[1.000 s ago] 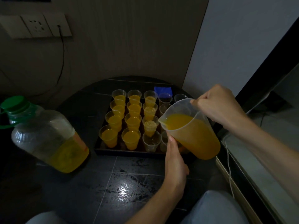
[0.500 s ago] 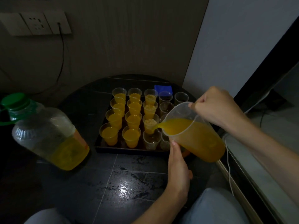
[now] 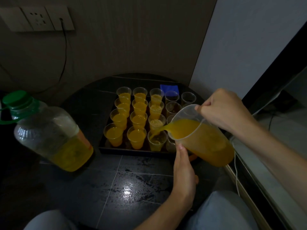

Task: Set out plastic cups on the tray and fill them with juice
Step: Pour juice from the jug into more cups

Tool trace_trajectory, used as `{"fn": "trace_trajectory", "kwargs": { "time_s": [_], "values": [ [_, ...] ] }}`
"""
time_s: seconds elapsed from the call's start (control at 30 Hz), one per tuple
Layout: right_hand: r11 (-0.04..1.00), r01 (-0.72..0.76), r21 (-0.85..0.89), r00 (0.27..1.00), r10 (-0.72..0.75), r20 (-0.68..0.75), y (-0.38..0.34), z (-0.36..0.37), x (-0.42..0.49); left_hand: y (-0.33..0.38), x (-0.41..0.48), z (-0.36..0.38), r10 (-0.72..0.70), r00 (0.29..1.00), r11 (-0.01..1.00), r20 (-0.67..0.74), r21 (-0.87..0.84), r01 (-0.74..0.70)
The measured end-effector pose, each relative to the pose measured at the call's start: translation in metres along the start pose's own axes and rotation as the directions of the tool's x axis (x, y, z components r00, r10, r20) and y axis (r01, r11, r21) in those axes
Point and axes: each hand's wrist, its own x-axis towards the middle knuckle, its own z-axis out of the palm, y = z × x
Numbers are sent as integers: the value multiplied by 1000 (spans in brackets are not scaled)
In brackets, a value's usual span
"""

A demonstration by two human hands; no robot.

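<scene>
**Risks**
1. The jug (image 3: 204,140) is riding well over half full and is tilting over the tray's (image 3: 132,151) front-right corner. If the R hand (image 3: 222,110) is rolling it on too fast, the stream is probably going to overshoot the target cup (image 3: 157,141).
2. The L hand (image 3: 183,165) is only touching the jug, not gripping it. A slip there is likely to jolt the spout.
3. The target cup is sitting in the tray's front row, 3rd col. from the tray's left. It is thin and is holding little juice so far, so the incoming stream may tip it into the filled cups (image 3: 136,138) just beside it.
4. The empty cups (image 3: 172,97) on the tray's right side are partly hiding behind the jug, and the jug body may knock them.

**Pose**
- R hand: it is hovering above the tray's right edge with fingers curling tight round the jug's handle end. The handle itself is hidden in the fist, and the wrist is rolling inward for the pour.
- L hand: it is reaching in from the tray's front with fingers straight and tips pressing the jug's underside just below the spout.
- Bottle (image 3: 49,135): it is sitting capped, well left of the tray.
</scene>
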Motion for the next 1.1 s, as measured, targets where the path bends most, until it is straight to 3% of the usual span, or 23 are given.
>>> {"fn": "trace_trajectory", "kwargs": {
  "time_s": [1.1],
  "values": [
    [998,-45,45,999,46,-7,-1,-6,2,8,1,0,37,999,999,19,2,-37]
  ]
}}
